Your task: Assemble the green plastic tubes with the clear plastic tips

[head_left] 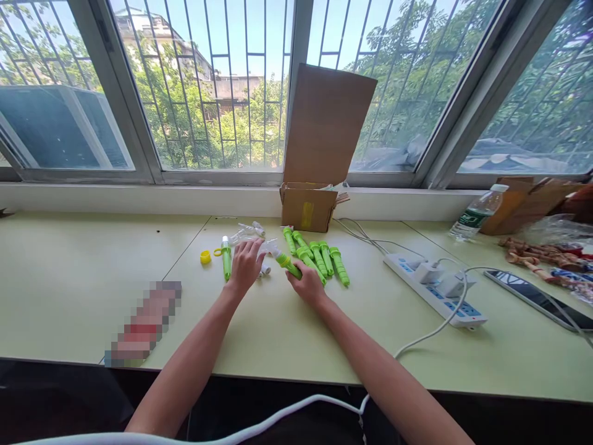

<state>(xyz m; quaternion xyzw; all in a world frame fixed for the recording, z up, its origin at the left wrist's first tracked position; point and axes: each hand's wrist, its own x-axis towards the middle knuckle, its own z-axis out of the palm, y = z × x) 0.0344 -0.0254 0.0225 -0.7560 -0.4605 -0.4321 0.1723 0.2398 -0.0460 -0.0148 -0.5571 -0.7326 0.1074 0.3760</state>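
My right hand [306, 282] is closed around the lower end of a green ribbed plastic tube [288, 264] with a yellow-green collar. The tube tilts up to the left, and clear plastic shows near its top end. My left hand [247, 262] lies over clear plastic pieces [243, 233], palm down, with its fingers stretched forward and the thumb apart. Just left of it lies another green tube [226, 259] with a white tip and a yellow ring at its side. Beside that sits a yellow cap [205, 256]. Several similar green tubes [327, 258] lie in a group beyond my right hand.
An open cardboard box [303, 207] stands against the window sill. To the right are a white power strip [435, 290] with plugged-in chargers and cables, a phone [537, 296] and a water bottle [477, 213]. A blurred-out flat item [143, 324] lies near the left front edge.
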